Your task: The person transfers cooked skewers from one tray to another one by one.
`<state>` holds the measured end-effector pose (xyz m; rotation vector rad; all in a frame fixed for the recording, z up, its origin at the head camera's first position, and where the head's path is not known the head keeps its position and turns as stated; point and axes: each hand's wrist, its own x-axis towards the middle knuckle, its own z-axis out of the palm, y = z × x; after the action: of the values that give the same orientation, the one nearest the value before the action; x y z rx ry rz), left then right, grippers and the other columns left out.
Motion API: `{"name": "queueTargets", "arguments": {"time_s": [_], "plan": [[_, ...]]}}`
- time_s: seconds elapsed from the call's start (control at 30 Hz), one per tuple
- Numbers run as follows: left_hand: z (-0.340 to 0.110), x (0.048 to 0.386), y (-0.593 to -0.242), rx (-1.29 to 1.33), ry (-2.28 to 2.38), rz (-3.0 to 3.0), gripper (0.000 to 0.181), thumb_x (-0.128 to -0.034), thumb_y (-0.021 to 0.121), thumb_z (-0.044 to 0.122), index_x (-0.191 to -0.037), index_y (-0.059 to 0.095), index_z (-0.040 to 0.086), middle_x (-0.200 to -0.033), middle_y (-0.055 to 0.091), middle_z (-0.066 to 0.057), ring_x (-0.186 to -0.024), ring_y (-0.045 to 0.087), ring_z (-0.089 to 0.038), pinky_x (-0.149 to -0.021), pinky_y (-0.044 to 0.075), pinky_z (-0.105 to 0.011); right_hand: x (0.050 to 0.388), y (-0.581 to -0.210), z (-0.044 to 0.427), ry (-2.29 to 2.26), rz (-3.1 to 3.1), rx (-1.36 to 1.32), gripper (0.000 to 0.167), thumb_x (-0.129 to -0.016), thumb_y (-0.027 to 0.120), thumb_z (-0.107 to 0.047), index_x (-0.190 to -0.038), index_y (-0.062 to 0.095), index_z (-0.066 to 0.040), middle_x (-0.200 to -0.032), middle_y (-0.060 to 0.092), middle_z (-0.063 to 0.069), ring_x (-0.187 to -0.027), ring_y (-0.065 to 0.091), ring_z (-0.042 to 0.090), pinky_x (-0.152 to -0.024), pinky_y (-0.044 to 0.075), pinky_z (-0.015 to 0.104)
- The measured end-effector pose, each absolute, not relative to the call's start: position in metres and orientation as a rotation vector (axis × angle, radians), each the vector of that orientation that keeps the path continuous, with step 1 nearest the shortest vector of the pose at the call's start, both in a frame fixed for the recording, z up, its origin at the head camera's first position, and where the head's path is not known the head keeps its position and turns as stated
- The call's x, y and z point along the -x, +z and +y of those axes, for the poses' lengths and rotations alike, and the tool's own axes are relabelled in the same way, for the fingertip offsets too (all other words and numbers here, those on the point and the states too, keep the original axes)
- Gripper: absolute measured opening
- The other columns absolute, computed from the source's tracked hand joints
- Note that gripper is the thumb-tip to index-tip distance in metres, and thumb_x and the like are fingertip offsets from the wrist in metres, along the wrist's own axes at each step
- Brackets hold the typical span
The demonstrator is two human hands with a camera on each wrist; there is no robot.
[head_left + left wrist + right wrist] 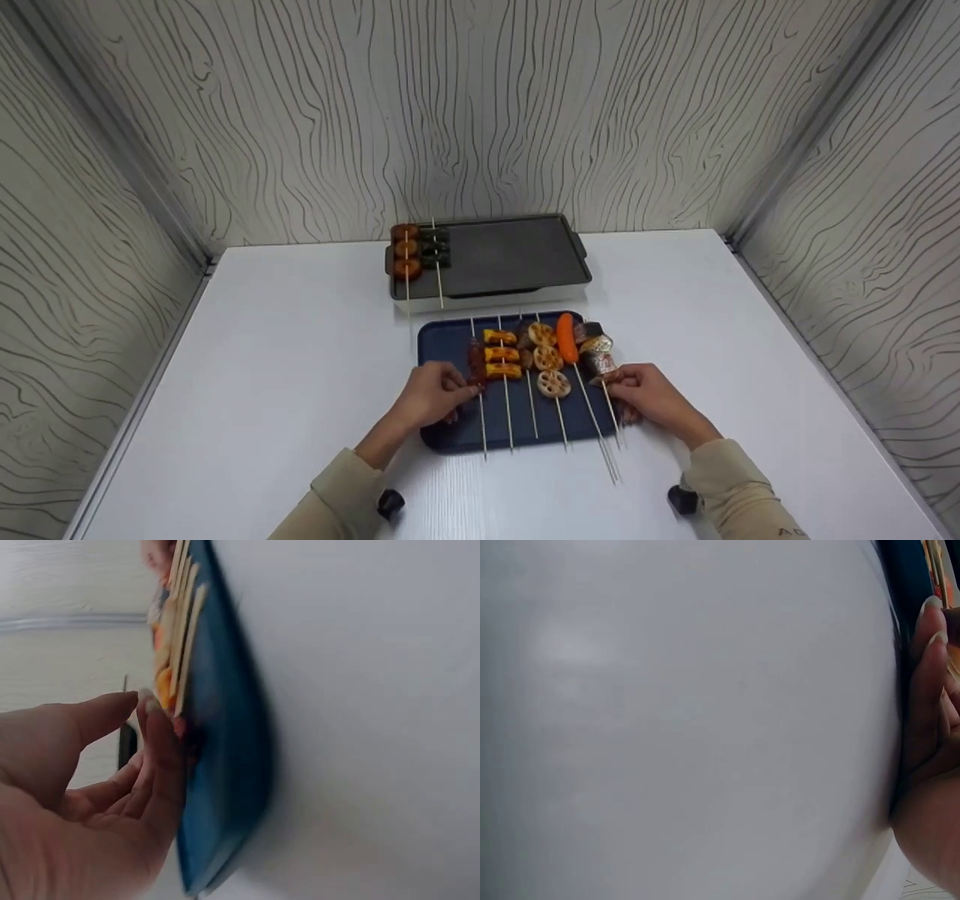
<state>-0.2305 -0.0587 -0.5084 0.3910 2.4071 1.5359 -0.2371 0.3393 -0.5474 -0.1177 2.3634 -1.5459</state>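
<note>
A dark blue tray holds a row of food skewers on wooden sticks. At its left, my left hand pinches the lower end of the dark red meat skewer between thumb and forefinger; in the left wrist view the fingertips meet beside the sticks. On the right side, my right hand pinches the fish skewer just below its silvery piece. Between them lie a yellow-orange skewer, a brown skewer, a lotus root skewer and an orange-red sausage skewer.
Behind the tray stands a dark grill plate on a pale base. Round orange-brown slices and a dark green skewer lie at its left end, their sticks overhanging the front. White table surrounds both; patterned panels rise behind.
</note>
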Motion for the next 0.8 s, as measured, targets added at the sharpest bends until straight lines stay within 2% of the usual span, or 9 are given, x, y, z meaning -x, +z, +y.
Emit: {"name": "queueTargets", "arguments": {"time_s": [0.1, 0.2, 0.3, 0.4, 0.5, 0.63, 0.8], "plan": [[-0.065, 0.244, -0.491, -0.387, 1.537, 2.565, 0.016, -0.0962, 0.072, 0.017, -0.093, 0.068, 0.002, -0.074, 0.069, -0.011, -0.053, 0.061, -0.012, -0.051, 0.051, -0.030, 0.235, -0.546, 0.342, -1.538, 2.375, 0.108, 0.026, -0.097, 0.064, -0.007, -0.117, 0.068, 0.010, -0.063, 0.062, 0.000, -0.046, 0.053, 0.009, -0.046, 0.049, 0.026], [-0.069, 0.259, -0.474, -0.410, 1.551, 2.760, 0.013, -0.0952, 0.072, 0.014, -0.095, 0.070, 0.001, -0.077, 0.067, -0.007, -0.059, 0.059, -0.012, -0.056, 0.051, -0.031, 0.233, -0.545, 0.344, -1.535, 2.372, 0.094, 0.026, -0.097, 0.064, -0.008, -0.117, 0.068, 0.010, -0.063, 0.062, 0.000, -0.047, 0.054, 0.009, -0.046, 0.049, 0.026], [-0.070, 0.276, -0.460, -0.414, 1.573, 2.878, 0.016, -0.0948, 0.071, 0.010, -0.104, 0.071, -0.003, -0.090, 0.069, -0.012, -0.069, 0.063, -0.018, -0.064, 0.053, -0.037, 0.231, -0.544, 0.345, -1.534, 2.374, 0.083, 0.026, -0.097, 0.065, -0.008, -0.116, 0.068, 0.010, -0.063, 0.062, -0.001, -0.047, 0.053, 0.009, -0.047, 0.049, 0.026], [-0.070, 0.292, -0.453, -0.377, 1.581, 2.910, 0.030, -0.0963, 0.068, 0.009, -0.121, 0.065, -0.008, -0.110, 0.068, -0.022, -0.085, 0.067, -0.027, -0.076, 0.056, -0.044, 0.231, -0.543, 0.344, -1.533, 2.371, 0.076, 0.026, -0.097, 0.065, -0.007, -0.115, 0.068, 0.010, -0.063, 0.062, -0.001, -0.047, 0.053, 0.008, -0.047, 0.049, 0.025], [-0.068, 0.308, -0.451, -0.295, 1.560, 2.917, 0.041, -0.0982, 0.066, 0.011, -0.133, 0.058, -0.011, -0.124, 0.062, -0.026, -0.099, 0.066, -0.034, -0.088, 0.053, -0.048, 0.231, -0.542, 0.342, -1.537, 2.352, 0.077, 0.026, -0.097, 0.064, -0.008, -0.117, 0.068, 0.010, -0.063, 0.063, -0.001, -0.047, 0.054, 0.009, -0.047, 0.049, 0.025], [-0.063, 0.325, -0.455, -0.245, 1.512, 2.905, 0.047, -0.1002, 0.064, 0.013, -0.138, 0.052, -0.013, -0.130, 0.058, -0.030, -0.115, 0.060, -0.040, -0.099, 0.048, -0.051, 0.232, -0.541, 0.339, -1.544, 2.343, 0.081, 0.028, -0.098, 0.064, -0.009, -0.119, 0.068, 0.009, -0.063, 0.064, 0.000, -0.047, 0.054, 0.009, -0.047, 0.050, 0.026], [-0.057, 0.337, -0.461, -0.180, 1.419, 2.883, 0.049, -0.1013, 0.062, 0.012, -0.140, 0.049, -0.014, -0.135, 0.055, -0.033, -0.128, 0.052, -0.045, -0.105, 0.044, -0.053, 0.234, -0.542, 0.338, -1.566, 2.328, 0.092, 0.027, -0.098, 0.063, -0.008, -0.118, 0.068, 0.010, -0.063, 0.063, 0.000, -0.046, 0.054, 0.009, -0.046, 0.049, 0.026]]}}
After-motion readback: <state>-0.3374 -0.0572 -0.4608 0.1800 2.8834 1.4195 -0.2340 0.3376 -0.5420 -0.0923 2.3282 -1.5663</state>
